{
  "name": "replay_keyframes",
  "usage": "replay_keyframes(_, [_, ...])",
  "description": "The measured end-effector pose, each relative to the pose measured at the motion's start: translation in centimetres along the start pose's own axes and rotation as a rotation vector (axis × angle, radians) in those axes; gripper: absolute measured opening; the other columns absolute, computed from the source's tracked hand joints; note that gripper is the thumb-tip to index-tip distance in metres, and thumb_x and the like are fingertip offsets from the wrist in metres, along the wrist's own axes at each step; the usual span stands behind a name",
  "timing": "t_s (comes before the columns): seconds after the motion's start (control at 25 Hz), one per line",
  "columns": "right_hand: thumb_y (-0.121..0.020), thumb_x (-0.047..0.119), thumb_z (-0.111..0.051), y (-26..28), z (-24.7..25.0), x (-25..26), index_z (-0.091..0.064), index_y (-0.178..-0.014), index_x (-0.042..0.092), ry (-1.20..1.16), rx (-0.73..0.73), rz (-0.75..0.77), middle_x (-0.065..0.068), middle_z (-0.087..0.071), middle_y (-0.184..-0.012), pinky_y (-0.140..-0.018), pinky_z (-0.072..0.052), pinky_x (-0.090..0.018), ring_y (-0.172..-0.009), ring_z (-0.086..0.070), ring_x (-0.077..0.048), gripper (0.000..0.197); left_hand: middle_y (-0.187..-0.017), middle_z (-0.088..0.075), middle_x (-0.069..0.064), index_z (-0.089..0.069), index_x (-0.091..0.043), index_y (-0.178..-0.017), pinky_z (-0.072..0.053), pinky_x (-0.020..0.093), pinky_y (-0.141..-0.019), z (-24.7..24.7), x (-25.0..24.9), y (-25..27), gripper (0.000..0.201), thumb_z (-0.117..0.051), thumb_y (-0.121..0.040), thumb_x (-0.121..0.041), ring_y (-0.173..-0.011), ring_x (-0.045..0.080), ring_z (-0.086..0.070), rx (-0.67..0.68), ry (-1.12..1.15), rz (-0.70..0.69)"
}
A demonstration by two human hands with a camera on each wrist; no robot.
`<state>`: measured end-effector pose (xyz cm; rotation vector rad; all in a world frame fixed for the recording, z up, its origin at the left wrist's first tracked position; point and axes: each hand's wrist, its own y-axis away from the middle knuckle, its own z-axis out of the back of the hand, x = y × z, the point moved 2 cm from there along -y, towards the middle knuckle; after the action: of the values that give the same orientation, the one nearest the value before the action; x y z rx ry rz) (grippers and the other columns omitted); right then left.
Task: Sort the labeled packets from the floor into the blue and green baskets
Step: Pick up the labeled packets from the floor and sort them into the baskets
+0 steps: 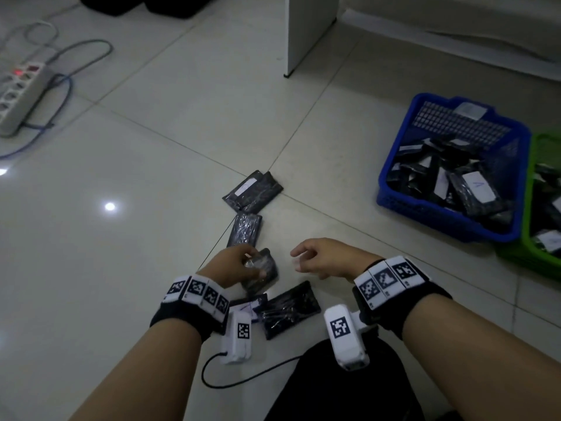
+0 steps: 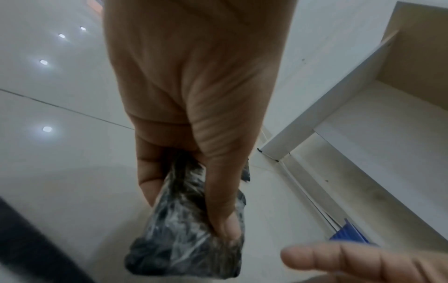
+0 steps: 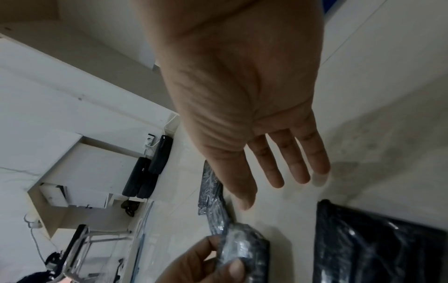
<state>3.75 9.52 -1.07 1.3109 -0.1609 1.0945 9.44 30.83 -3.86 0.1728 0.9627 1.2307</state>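
The left hand (image 1: 235, 264) holds one packet (image 1: 262, 273) just above the floor (image 1: 136, 165), thumb on one face and fingers (image 2: 148, 183) on the other, as the left wrist view shows clearly. The right hand (image 1: 323, 258) is empty, its fingers (image 3: 294, 162) nearly straight and relaxed, and it hovers just beside the held packet. The packet looks small, flat and dark, wrapped in thin clear film that is shiny and wrinkled, so I judge it light and somewhat soft, able to bend a little but not fragile. The film is probably slippery, therefore a pinch across both flat faces, near the middle or along a long edge, seems safer than a hold at one corner. A white label would tell which basket it belongs to, but on this packet I cannot see one; perhaps it is on the hidden side, so the packet may need turning. Other packets lie on the floor: two near the wrists, one just beyond the left hand, and a labelled one (image 1: 253, 189) farther away. The blue basket (image 1: 394, 189) stands to the right, well apart, already holding many packets, and the green basket (image 1: 528, 253) touches it at the frame edge.
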Motion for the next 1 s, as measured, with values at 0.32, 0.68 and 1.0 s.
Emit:
replay_keyframes(0.32, [-0.094,0.026,-0.057,0.0,-0.3,0.6,-0.055,-0.107,0.007,-0.548,-0.028,0.039,-0.015,-0.058,-0.089,-0.056,-0.053,-0.031,-0.065,-0.06,-0.022,0.023,-0.101,-0.062,0.013,-0.061,-0.017,-0.11,-0.058,0.029,-0.072,-0.2,-3.5,1.0,0.033,-0.067,-0.083,0.001,-0.086,0.022,-0.063,-0.047,0.754,-0.106])
replay_keyframes(0.68, [-0.092,-0.004,-0.053,0.9,-0.1,1.3,-0.046,-0.091,0.005,-0.74,-0.047,0.071,-0.023,-0.062,-0.081,-0.064,-0.06,-0.035,-0.063,-0.071,-0.026,0.011,-0.105,-0.051,-0.005,-0.057,-0.03,-0.112,-0.045,0.027,-0.086,-2.9,2.5,3.5,0.065,-0.088,-0.056,-0.037,-0.098,0.014,-0.05,0.018,-0.148,-0.118])
replay_keyframes(1.0, [-0.086,-0.003,-0.06,3.2,1.2,1.2,-0.056,-0.079,0.001,-0.847,-0.184,0.198,-0.014,-0.063,-0.082,-0.068,-0.057,-0.019,-0.076,-0.064,-0.022,0.01,-0.088,-0.061,-0.003,-0.057,-0.02,-0.096,-0.044,0.024,-0.069,-1.0,1.4,4.2,0.018,-0.069,-0.084,-0.026,-0.083,0.017,-0.061,-0.255,0.169,0.014])
